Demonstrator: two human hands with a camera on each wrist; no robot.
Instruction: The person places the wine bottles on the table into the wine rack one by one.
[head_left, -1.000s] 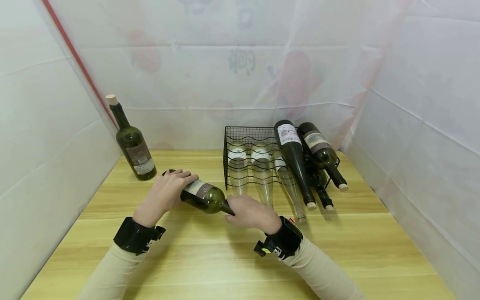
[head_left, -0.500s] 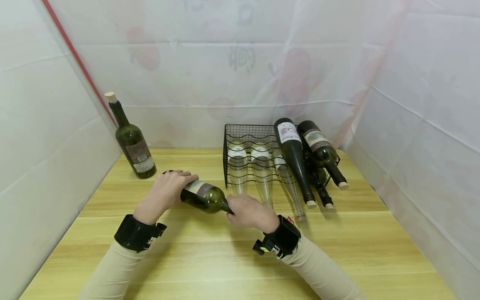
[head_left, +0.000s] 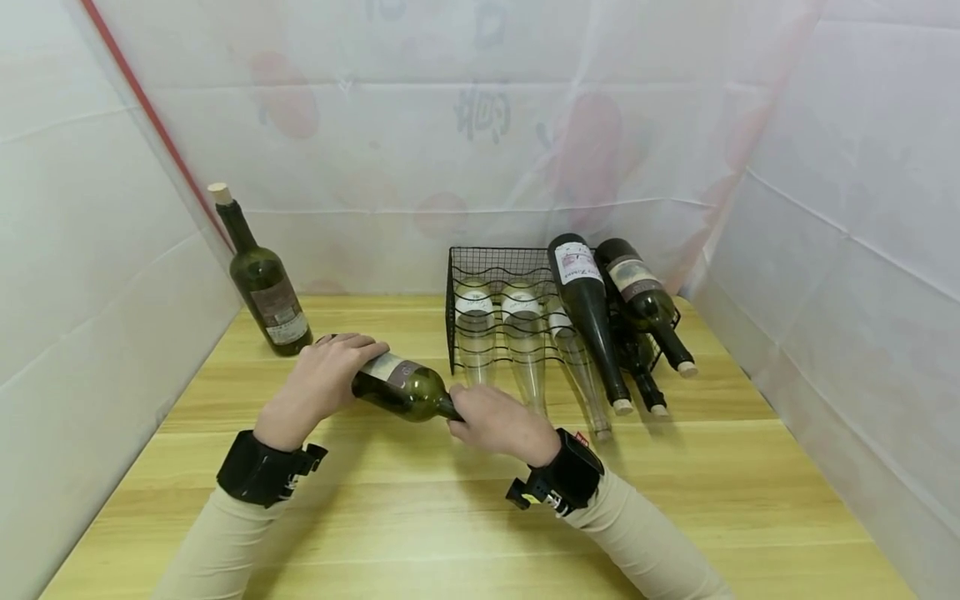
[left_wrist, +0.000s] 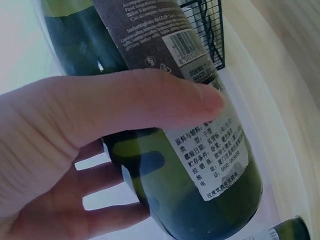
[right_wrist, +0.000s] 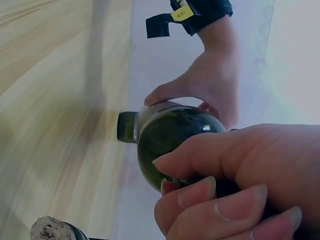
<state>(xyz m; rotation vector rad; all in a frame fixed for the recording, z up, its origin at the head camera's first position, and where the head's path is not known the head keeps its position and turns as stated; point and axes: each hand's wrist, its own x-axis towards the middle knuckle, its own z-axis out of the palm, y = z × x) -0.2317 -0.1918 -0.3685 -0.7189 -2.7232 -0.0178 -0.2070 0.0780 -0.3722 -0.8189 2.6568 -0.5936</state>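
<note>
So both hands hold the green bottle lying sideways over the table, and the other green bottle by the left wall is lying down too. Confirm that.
Not quite. Both the left hand and the right hand do hold the green bottle sideways over the table, but the other green bottle by the left wall stands upright, cork on top. The head view shows it.

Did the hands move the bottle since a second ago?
A little. Both hands, left hand and right hand, still grip the green bottle and have carried it slightly left. The rack, its bottles and the standing bottle stayed put.
</note>
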